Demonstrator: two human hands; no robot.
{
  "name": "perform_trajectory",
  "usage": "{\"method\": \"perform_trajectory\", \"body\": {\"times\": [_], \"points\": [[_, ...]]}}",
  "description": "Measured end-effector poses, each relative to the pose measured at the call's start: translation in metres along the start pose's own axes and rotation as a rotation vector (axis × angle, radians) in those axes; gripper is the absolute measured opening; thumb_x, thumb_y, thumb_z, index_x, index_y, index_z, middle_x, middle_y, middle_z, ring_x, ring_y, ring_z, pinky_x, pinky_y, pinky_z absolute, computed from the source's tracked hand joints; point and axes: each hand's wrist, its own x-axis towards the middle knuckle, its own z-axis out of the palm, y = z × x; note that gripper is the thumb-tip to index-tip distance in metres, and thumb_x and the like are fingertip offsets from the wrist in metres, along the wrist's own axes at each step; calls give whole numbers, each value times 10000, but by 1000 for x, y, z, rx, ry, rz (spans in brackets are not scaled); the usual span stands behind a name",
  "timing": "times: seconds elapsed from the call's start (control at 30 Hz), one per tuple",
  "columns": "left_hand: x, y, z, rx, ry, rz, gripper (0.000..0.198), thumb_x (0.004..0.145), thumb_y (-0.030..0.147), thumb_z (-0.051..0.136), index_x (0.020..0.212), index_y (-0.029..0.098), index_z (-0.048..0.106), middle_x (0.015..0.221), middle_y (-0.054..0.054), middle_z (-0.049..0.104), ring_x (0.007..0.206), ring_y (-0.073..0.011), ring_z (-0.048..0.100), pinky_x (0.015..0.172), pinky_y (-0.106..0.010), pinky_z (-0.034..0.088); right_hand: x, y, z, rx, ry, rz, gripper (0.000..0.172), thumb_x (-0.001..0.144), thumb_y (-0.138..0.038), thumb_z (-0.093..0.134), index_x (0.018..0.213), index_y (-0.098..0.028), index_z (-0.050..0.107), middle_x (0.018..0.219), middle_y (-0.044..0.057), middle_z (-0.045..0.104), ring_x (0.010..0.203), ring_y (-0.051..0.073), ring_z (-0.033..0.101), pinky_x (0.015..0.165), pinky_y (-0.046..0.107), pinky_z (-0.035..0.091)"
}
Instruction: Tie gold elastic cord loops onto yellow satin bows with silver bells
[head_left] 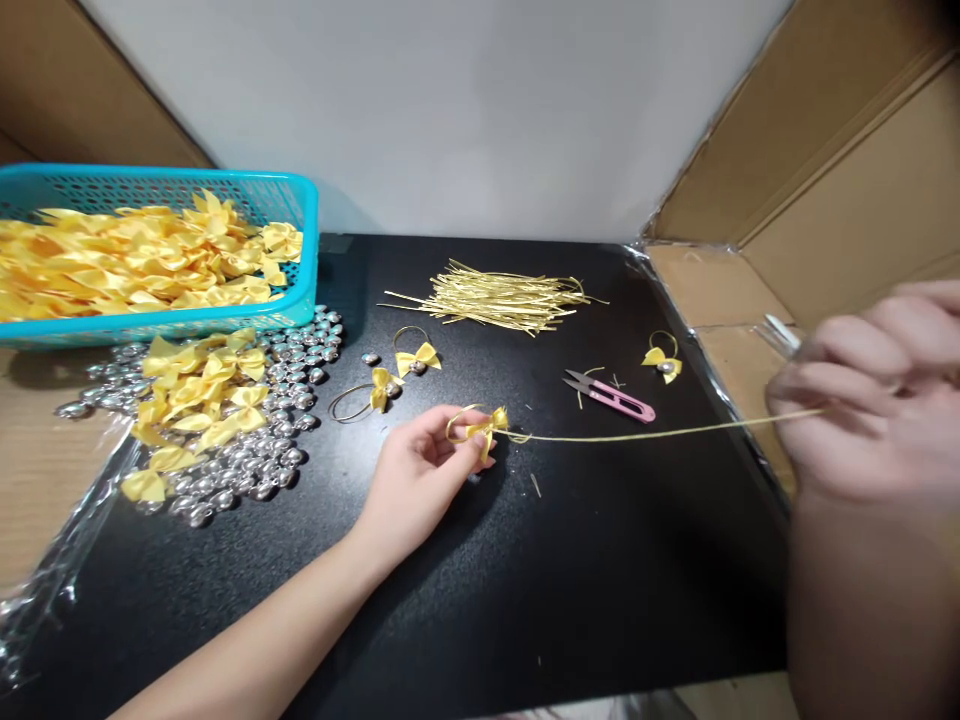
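My left hand (442, 455) pinches a yellow bow (487, 430) with a looped gold cord above the middle of the black table. From the bow a gold cord (637, 437) runs taut to the right, into my closed right hand (855, 400), which looks blurred and large at the right edge. Pink thread snips (616, 398) lie under the cord's far side, beside short cord scraps. Looped cords with bows rest on the table: one (418, 362) and another (381, 390) left of centre, and one (663, 365) at the right.
A turquoise basket (311, 250) full of yellow bows stands at the back left. Before it lie silver beads (262, 470) with loose yellow bows (210, 375) on top. A bundle of gold cords (510, 298) lies at the back. Cardboard (847, 170) borders the right side.
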Motion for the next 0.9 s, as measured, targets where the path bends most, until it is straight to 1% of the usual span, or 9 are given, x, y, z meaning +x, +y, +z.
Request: {"method": "perform_trajectory", "body": {"times": [0.13,0.17,0.23,0.3,0.4,0.5,0.63,0.7,0.9], "points": [[-1,2,0,-55,-37,-64,209,662,217,777,840,145,694,687,-12,711,569,-132,675,558,-238,565,8,5,9,67,-32,58,279,979,-327,518,741,-215,610,688,14,605,623,145,569,537,306,390],[-1,2,0,-78,-52,-77,214,661,204,776,848,147,689,674,-9,712,576,-131,677,566,-233,563,6,4,17,72,-83,75,262,979,-301,508,751,-212,600,698,10,600,631,144,566,548,298,402],[-2,2,0,-118,-71,-99,221,662,190,778,856,151,680,659,-4,712,576,-124,674,575,-223,555,-3,3,35,-21,-294,107,221,949,-230,539,738,-198,592,764,12,615,730,156,588,647,305,447],[-3,1,-1,-140,-74,-112,214,670,199,786,846,153,674,656,-2,710,568,-117,665,580,-221,549,-16,3,54,-168,-372,86,200,924,-174,562,728,-188,597,816,26,637,814,176,583,725,323,449],[-4,-1,-3,-155,-77,-125,209,694,235,795,844,158,671,673,-1,713,571,-113,659,592,-225,549,-30,8,73,-337,-385,0,149,889,-153,612,748,-191,639,851,35,654,849,200,557,759,351,415],[-5,-2,-3,-170,-91,-133,217,712,266,793,863,162,677,718,-14,730,601,-117,663,608,-230,553,-34,7,76,-416,-367,-58,90,854,-160,660,780,-208,681,878,34,665,879,220,562,782,383,385],[-7,2,-2,-127,-118,-80,211,736,303,770,861,159,679,708,-19,725,596,-124,654,599,-239,549,-31,-12,73,-267,-194,-156,34,843,-200,666,861,-208,693,853,34,675,830,201,585,771,377,413],[-10,4,-1,-64,-147,-10,198,755,299,751,875,160,678,688,-13,716,591,-128,654,604,-241,550,-32,-25,74,-175,-196,-211,46,829,-224,688,871,-208,693,832,27,686,807,191,592,782,378,425],[-16,6,-2,265,-180,244,321,851,204,642,1168,193,587,786,-8,758,708,-138,714,691,-221,550,-37,-35,80,-82,-266,-83,84,809,-248,733,813,-187,675,808,29,722,797,196,618,779,378,446]]}}
